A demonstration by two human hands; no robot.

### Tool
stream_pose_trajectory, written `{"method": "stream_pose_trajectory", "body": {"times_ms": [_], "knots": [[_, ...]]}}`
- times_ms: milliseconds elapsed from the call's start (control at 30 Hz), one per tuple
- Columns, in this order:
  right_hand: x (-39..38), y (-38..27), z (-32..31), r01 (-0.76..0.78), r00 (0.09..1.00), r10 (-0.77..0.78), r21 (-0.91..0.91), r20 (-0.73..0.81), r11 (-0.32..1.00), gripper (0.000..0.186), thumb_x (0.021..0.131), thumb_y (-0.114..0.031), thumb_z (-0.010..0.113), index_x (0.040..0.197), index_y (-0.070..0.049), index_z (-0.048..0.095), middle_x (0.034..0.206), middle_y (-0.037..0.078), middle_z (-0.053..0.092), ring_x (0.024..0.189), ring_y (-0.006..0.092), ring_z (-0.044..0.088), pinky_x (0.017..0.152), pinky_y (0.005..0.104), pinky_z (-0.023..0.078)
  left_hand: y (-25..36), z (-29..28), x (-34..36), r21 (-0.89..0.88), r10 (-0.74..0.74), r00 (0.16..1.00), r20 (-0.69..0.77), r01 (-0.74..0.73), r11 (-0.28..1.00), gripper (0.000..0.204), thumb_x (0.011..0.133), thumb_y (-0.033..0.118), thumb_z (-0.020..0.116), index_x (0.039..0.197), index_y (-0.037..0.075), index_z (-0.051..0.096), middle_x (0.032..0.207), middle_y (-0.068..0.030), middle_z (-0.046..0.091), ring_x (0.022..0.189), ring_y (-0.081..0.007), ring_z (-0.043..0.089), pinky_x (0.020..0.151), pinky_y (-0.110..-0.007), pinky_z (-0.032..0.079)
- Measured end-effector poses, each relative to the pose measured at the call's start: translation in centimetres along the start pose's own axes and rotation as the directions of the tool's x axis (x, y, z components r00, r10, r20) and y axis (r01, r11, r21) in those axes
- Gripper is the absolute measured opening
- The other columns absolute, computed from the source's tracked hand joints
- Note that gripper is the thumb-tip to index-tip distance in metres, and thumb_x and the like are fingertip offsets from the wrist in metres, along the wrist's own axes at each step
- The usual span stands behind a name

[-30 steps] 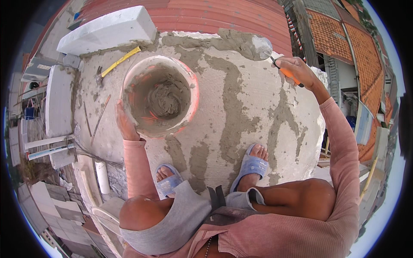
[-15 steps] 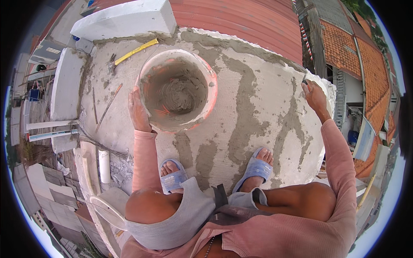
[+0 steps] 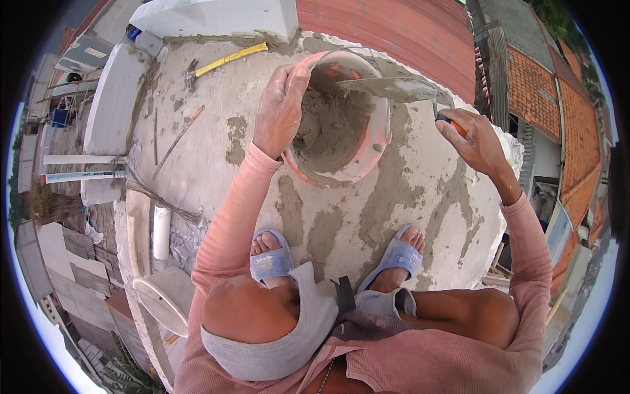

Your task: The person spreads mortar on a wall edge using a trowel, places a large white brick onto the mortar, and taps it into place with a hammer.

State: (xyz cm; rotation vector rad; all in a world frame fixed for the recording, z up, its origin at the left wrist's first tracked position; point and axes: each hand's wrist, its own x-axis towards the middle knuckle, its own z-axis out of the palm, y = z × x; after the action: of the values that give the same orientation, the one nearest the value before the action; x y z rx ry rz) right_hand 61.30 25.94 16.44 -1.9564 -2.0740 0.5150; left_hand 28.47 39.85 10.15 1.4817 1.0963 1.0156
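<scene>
A pale bucket (image 3: pixel 374 125) with orange-red smears stands tilted on the slab in front of me, with wet grey mortar (image 3: pixel 315 128) inside. My left hand (image 3: pixel 282 108) is closed on its left rim. In my right hand (image 3: pixel 476 139) is the black-and-orange handle of a trowel (image 3: pixel 400 88). The trowel's mortar-coated blade reaches leftward over the bucket's far right rim, its tip above the opening. Part of the bucket's left side is hidden behind my left hand.
A yellow-handled hammer (image 3: pixel 226 60) and thin rods (image 3: pixel 177 141) lie left of the bucket. White blocks (image 3: pixel 216 18) border the slab's far and left sides. Patches of mortar mark the slab (image 3: pixel 328 226). Beyond its broken right edge are lower roofs (image 3: pixel 531 82).
The bucket has tipped, its opening turned toward the right. My left hand has risen along its rim. My right hand has brought the trowel from the slab's right edge to the bucket.
</scene>
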Motion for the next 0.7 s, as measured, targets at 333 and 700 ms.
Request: {"method": "stream_pose_trajectory", "body": {"times_ms": [333,700], "knots": [[1.8,-7.0,7.1,0.116,0.951,-0.011,-0.322,0.310,0.940,0.023,0.093,-0.021,0.062,0.095,-0.001,0.072,0.093,0.022,0.072,0.080,0.0410,0.074,0.070,0.0498,0.060,0.7,2.8,1.1,0.012,0.142,0.979,0.146,-0.145,0.989,0.036,0.106,0.033,0.051,0.121,0.002,0.064,0.095,-0.0165,0.068,0.088,-0.0293,0.064,0.084,-0.039,0.051],[2.3,-5.1,9.5,-0.510,0.692,0.156,0.324,0.705,0.797,0.044,0.100,-0.047,0.062,0.092,-0.005,0.073,0.069,0.006,0.061,0.060,0.0172,0.061,0.048,0.0342,0.049,0.4,3.8,-2.9,0.069,0.195,0.976,0.095,-0.202,0.977,0.033,0.106,0.026,0.055,0.120,-0.002,0.064,0.095,-0.0104,0.067,0.085,-0.0194,0.060,0.082,-0.033,0.049]]}}
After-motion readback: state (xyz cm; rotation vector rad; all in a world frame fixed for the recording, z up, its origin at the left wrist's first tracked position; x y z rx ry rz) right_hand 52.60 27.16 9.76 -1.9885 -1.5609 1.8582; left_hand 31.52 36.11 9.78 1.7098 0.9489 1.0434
